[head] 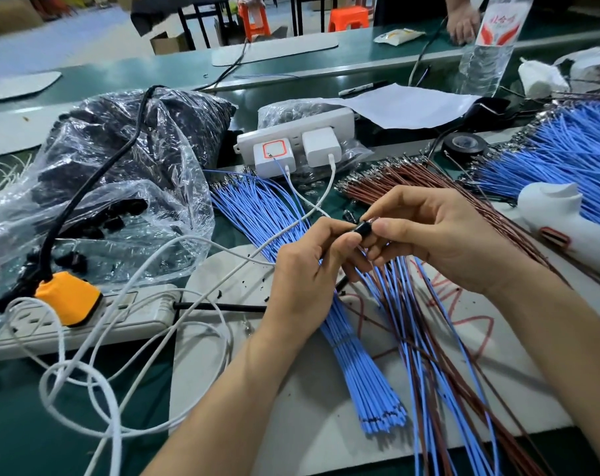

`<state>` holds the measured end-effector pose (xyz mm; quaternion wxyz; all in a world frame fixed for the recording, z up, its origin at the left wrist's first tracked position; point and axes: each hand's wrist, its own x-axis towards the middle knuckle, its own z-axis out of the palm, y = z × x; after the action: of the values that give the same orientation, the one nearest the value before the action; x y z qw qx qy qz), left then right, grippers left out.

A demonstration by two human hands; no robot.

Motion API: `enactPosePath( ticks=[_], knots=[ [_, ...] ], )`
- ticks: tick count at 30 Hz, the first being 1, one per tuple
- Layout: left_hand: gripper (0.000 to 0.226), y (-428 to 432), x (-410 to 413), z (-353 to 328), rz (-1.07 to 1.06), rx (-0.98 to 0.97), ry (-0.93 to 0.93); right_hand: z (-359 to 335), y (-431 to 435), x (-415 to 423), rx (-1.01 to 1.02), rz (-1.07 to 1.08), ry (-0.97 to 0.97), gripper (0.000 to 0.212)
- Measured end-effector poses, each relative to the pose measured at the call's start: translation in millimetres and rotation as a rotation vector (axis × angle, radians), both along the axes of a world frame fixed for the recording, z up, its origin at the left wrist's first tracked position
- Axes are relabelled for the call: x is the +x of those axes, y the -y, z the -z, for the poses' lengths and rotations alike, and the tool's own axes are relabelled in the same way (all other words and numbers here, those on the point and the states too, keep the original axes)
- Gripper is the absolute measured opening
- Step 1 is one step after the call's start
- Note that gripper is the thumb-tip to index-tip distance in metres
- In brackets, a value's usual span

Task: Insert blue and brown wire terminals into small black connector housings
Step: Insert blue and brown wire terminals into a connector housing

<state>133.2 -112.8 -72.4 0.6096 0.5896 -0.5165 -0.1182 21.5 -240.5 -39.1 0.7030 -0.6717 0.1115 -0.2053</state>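
Thumb and forefinger of the right hand [443, 235] close on one end of a small black connector housing [363, 229], and the left hand [305, 269] pinches the other end with its own thumb and forefinger. Both grips are closed on that one housing, which is held in the air just above the wires. The other fingers of both hands are curled underneath. Loose blue and brown wires [412, 304] hang down and toward the viewer from below the hands; which of them enters the housing cannot be made out.

Under the left hand lies a tied bundle of blue wires [353, 355], fanned out at its far end, on a white mat [274, 400] that covers part of the green worktop [34, 424]. Behind the right hand a bundle of brown wires [412, 180] lies with its metal terminals pointing left, and further right is a second blue bundle [566, 149]. A white plastic tool [566, 231] rests beside it.

To the left a clear plastic bag [120, 149] holds black parts, some of them spilled near its mouth. An orange plug [68, 297] sits in a white power strip [96, 324], and white cables loop across the worktop. Behind the blue bundle, a second strip [291, 128] carries two white chargers. A roll of black tape [463, 144] and a sheet of paper [405, 104] lie further back.
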Motion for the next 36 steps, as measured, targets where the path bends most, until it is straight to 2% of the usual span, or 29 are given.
enactPosePath(
  ticks=[4,12,16,25,27,30,36],
  knots=[
    [0.012,-0.2,-0.1,-0.1,-0.025,0.007,0.022,0.0,-1.0,0.9,-0.056,0.01,-0.01,0.015],
    [0.005,-1.9,-0.5,1.4,-0.031,0.005,-0.049,6.3,-3.5,4.1,0.134,0.008,-0.011,0.007],
    [0.005,-3.3,-3.0,0.1,-0.017,0.016,-0.053,5.7,-1.7,3.6,0.163,-0.029,-0.011,0.013],
    [0.008,-1.7,-1.9,-0.4,-0.054,0.033,-0.024,4.7,-1.9,5.7,0.154,-0.04,-0.013,0.004],
    [0.005,-2.4,-0.7,0.9,-0.075,0.023,0.055,3.9,-4.0,5.8,0.121,0.0,-0.003,0.011],
    [0.017,-2.1,0.0,4.3,-0.176,-0.017,0.184,4.4,-7.2,4.7,0.091,0.034,0.016,0.014],
    [0.009,-1.9,0.3,2.6,-0.181,-0.037,0.086,2.4,-6.3,3.9,0.037,0.068,0.034,0.016]
  ],
)
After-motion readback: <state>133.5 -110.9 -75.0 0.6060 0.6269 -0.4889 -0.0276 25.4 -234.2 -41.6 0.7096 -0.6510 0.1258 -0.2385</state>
